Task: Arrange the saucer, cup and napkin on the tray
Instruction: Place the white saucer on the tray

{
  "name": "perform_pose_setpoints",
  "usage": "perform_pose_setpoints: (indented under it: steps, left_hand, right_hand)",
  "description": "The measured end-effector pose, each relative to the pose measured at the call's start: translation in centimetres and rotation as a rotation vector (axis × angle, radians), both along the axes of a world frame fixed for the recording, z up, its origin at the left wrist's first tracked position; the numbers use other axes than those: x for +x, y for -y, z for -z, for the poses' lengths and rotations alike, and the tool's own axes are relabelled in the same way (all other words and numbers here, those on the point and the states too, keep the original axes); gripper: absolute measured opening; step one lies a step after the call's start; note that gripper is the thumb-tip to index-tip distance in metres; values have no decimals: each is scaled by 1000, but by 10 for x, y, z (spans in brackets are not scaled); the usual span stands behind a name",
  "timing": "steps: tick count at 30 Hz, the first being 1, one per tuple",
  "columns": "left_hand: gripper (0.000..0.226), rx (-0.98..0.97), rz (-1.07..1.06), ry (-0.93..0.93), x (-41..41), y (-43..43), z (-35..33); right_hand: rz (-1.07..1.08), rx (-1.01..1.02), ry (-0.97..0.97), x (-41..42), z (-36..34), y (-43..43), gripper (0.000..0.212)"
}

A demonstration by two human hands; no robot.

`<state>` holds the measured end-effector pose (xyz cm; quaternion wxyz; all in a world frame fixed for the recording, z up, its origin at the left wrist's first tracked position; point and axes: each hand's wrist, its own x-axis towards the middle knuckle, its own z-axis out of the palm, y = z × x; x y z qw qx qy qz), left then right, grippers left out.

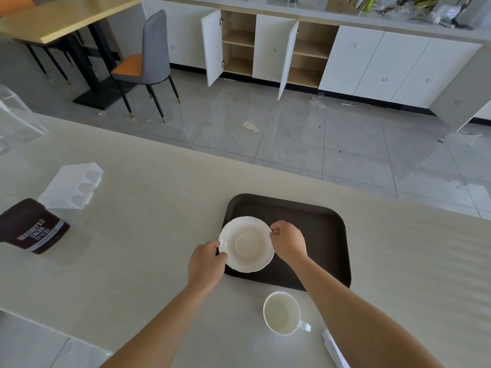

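Observation:
A white saucer [246, 244] with a wavy rim lies over the left part of a dark brown tray [324, 235], its left edge reaching past the tray's rim. My left hand [207, 264] grips the saucer's left edge and my right hand [288, 241] pinches its right edge. I cannot tell whether the saucer rests on the tray or is held just above it. An empty white cup [282, 313] stands upright on the counter in front of the tray, handle to the right. A stack of white napkins [335, 350] lies at the bottom, partly hidden behind my right forearm.
On the pale counter to the left are a brown cocoa tub [33, 227] lying on its side and a clear plastic organiser [71, 185]. The counter's far edge drops to a tiled floor with a chair and open cabinets beyond.

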<state>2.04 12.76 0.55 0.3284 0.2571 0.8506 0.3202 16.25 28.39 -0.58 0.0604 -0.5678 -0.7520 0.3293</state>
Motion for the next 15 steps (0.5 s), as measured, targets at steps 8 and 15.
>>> perform_pose_setpoints:
  steps: [8, 15]
  left_hand:
    - [50, -188, 215, -516, -17, 34, 39]
    - [58, -334, 300, -604, -17, 54, 74]
  right_hand:
    - [45, -27, -94, 33, 1, 11, 27]
    - [29, -23, -105, 79, -3, 40, 17]
